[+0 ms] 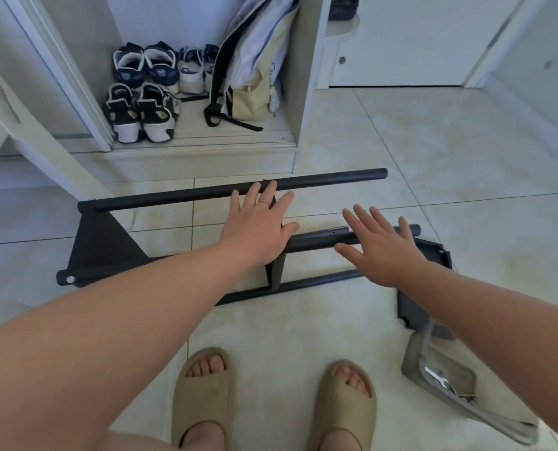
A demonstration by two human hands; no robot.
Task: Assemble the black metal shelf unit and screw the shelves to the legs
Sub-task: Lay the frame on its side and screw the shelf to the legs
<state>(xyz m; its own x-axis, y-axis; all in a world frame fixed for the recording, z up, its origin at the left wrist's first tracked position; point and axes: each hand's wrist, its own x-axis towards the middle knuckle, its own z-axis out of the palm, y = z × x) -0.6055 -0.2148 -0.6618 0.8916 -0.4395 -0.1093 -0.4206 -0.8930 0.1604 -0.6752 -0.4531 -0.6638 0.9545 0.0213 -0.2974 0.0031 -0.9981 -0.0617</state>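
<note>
Shelf unit (102,242): one, black, lying on its side on the floor (434,157), in front of the feet.
Poles (320,180): three long black ones show, running left to right.
Shelves: two sit between the poles, one at the left end and one in the middle.
Loose shelf (434,252): one, flat on the floor at the right end, partly under the right arm.
Left hand (261,226): fingers straight and spread, holding nothing, over the middle shelf, fingertips by the far pole. I cannot tell if it touches.
Right hand (381,249): fingers straight and spread, holding nothing, over the middle pole.
Sandals (203,385): two, on the feet, near the closest pole.
Edges: the far pole lies near the closet (206,148) step.
Room to move: wide floor runs right of the shelf unit, up to the white doors.
Plastic bag (414,353): one, on the floor by the right arm, with a wrench (435,379) and small metal bits inside.
Closet holds: six shoes (142,109) and one backpack (255,83).
</note>
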